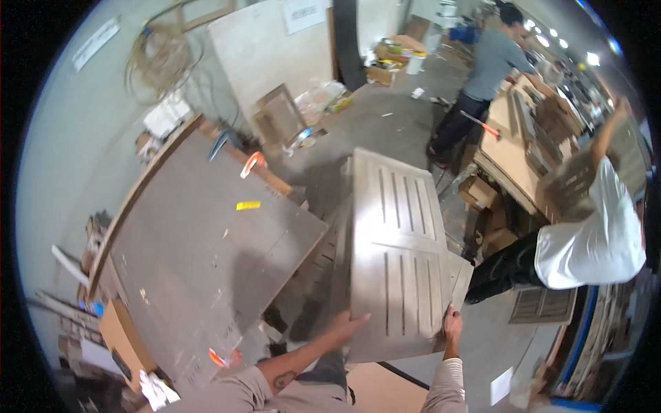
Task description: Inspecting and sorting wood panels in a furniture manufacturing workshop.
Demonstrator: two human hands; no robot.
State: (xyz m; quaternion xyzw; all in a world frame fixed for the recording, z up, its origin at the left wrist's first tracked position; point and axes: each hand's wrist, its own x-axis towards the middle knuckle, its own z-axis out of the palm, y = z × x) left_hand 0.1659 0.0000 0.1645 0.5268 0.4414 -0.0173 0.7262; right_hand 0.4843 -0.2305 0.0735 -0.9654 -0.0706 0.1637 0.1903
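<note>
A greyish-brown wooden door panel with long slots (pixel 399 241) stands tilted in front of me, its face toward me. My left hand (pixel 350 326) is closed on its lower left edge, the thumb lying over the face; the other fingers are hidden behind it. Low on the right edge, my right hand (pixel 452 326) is closed on the panel, its thumb pointing up. Another wooden piece (pixel 460 275) shows past the right edge. More slotted panels (pixel 326 253) stand partly hidden behind the left side.
To the left is a large brown worktable (pixel 206 255) with orange-handled tools (pixel 254 163) on it. On the right, a person in a white shirt (pixel 585 234) holds a panel beside a long bench (pixel 509 151); a person in grey (pixel 489 65) stands farther back. A slatted panel (pixel 542 305) lies low right.
</note>
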